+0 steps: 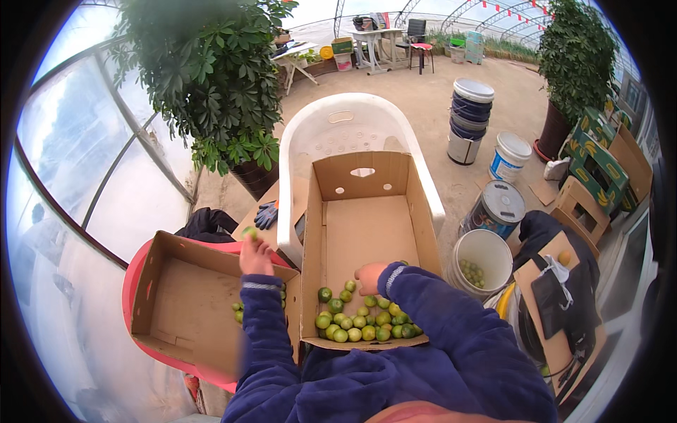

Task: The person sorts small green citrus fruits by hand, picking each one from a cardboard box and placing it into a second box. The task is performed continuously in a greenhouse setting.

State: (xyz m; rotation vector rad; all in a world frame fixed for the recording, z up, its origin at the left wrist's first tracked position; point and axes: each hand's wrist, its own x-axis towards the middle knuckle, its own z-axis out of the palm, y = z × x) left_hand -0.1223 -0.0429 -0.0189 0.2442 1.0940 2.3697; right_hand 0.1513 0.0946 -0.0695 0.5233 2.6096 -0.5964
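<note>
My left hand point(256, 257) is raised over the right edge of the left cardboard box point(185, 296), with a small green-yellow round fruit point(249, 232) at its fingertips. Several small green fruits lie in that box, partly hidden by my sleeve. My right hand point(370, 277) reaches into the larger cardboard box point(367, 222), just above a pile of green and yellowish round fruits point(368, 332) gathered at its near end. Its fingers point down and left beside the fruits; whether they grip one cannot be seen. The larger box rests on a white plastic chair point(359, 106).
A red plastic seat point(129, 296) holds the left box. Blue-grey work gloves point(266, 215) lie behind it. On the right stand a white bucket with small green fruits point(482, 259), a lidded drum point(500, 206) and stacked buckets point(468, 127). A potted plant point(217, 79) rises at left.
</note>
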